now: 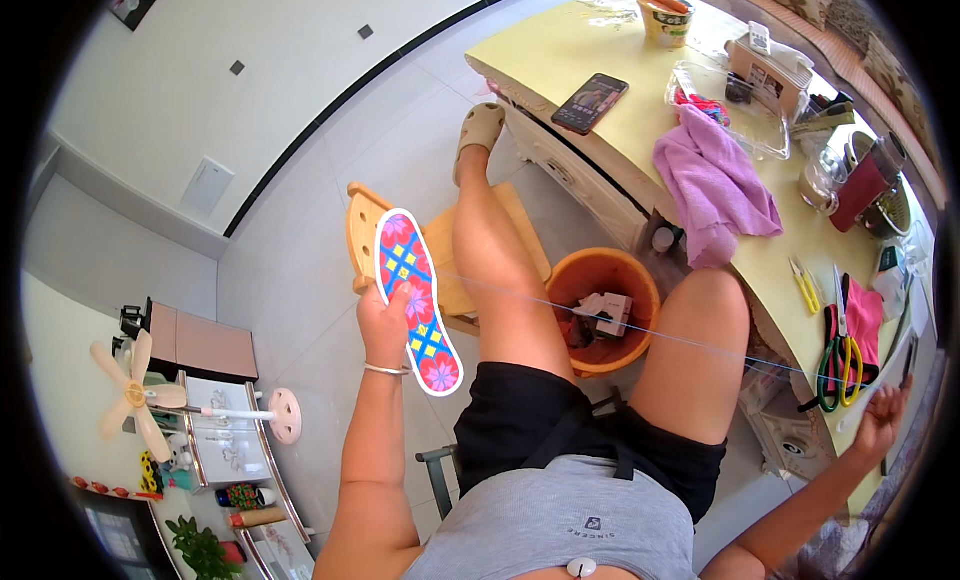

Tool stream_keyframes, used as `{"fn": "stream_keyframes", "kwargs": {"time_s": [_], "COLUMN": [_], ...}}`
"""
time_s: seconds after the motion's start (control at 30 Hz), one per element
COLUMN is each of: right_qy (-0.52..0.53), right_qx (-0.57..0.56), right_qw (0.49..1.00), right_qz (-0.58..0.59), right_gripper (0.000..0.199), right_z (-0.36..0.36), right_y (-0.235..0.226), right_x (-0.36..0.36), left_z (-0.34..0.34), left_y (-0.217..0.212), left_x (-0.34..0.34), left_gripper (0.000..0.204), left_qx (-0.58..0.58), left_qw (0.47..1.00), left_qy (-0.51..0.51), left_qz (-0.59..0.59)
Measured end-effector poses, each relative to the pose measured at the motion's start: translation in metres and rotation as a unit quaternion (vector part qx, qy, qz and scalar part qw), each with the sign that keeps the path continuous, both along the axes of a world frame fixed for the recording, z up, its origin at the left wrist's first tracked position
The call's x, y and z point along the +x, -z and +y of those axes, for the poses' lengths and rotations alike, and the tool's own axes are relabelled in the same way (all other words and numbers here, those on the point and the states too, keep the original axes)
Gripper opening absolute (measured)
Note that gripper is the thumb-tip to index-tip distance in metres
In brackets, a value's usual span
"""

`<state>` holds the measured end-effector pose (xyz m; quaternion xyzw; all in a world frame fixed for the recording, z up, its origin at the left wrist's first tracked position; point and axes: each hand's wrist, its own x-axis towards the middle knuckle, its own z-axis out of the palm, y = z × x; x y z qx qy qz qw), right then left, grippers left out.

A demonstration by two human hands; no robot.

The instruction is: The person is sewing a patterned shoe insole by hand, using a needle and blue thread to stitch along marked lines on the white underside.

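Note:
My left hand (pixel 388 318) grips a shoe insole (pixel 398 242) by its edge, thumb across the patterned face. The insole is white-rimmed, with pink and red flowers and blue bands holding yellow diamonds. A thin blue thread (pixel 655 333) runs taut from it across my thighs to my right hand (pixel 880 420). That hand is out at the far right beside the table edge, fingers curled closed at the thread's end. Whether a needle is between those fingers is too small to tell. Near it lie scissors with green and yellow handles (pixel 852 365) and a pink and black cloth piece (pixel 866 315).
On the yellow table (pixel 530 50) are a phone (pixel 591 103), a purple towel (pixel 712 180), a clear tray (pixel 760 130), yellow snips (pixel 804 285) and a glass jug (pixel 822 178). An orange bucket (pixel 640 280) stands between my legs. My foot rests by a wooden chair (pixel 510 230).

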<state>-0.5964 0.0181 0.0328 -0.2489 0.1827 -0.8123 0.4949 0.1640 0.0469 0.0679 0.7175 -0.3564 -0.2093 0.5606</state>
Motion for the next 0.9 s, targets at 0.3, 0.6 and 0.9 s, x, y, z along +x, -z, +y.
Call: {"fn": "stream_keyframes", "kwargs": {"time_s": [0.3, 0.6, 0.9], "right_qy": [0.304, -0.301, -0.385], "right_qx": [0.050, 0.181, 0.170], "right_qw": [0.950, 0.876, 0.836], "right_qz": [0.047, 0.332, 0.353], "right_gripper": [0.034, 0.031, 0.012], "right_z": [0.000, -0.021, -0.022], "right_y": [0.009, -0.033, -0.001], "right_x": [-0.011, 0.393, 0.438], "left_z": [0.005, 0.000, 0.000], "left_y": [-0.002, -0.010, 0.004], "left_x": [-0.060, -0.152, -0.156], "left_gripper": [0.019, 0.026, 0.014], "left_qx": [-0.034, -0.048, -0.038], "left_qw": [0.945, 0.888, 0.920], "left_qy": [0.136, 0.240, 0.207], "left_qz": [0.297, 0.390, 0.331]}}
